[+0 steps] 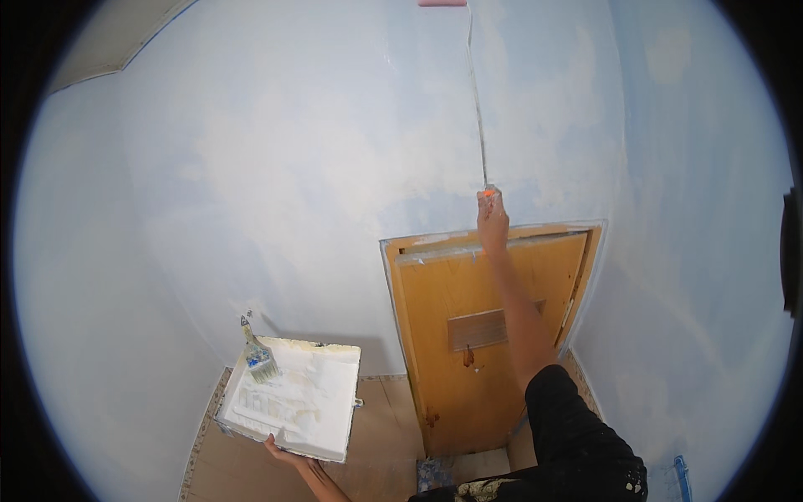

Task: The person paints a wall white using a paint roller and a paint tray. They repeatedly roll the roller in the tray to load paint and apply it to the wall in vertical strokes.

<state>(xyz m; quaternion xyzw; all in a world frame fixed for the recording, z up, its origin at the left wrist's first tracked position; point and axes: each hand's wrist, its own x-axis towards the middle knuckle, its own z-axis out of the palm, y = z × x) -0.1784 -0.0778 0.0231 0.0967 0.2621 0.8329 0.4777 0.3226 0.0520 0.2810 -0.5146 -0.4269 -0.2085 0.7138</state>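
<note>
My right hand (493,219) is raised with its fingers wrapped around the orange handle of a paint roller (478,113). The long metal rod runs up the wall, and the pink roller sleeve is partly cut off at the top edge of the head view. Low on the left, my left hand (287,453) grips the near edge of a paint tray (336,393), thumb over the rim and the other fingers mostly hidden beneath. White paint coats the tray. A flat paintbrush (258,358) with a paint-smeared handle leans across the tray's far left corner.
Patchy white and pale blue covers the wall (293,167). Below my right arm stands a wooden door (468,368) in a wooden frame, with a vent panel. Beige tiles (385,427) line the lower wall. A blue object (682,477) is at the lower right.
</note>
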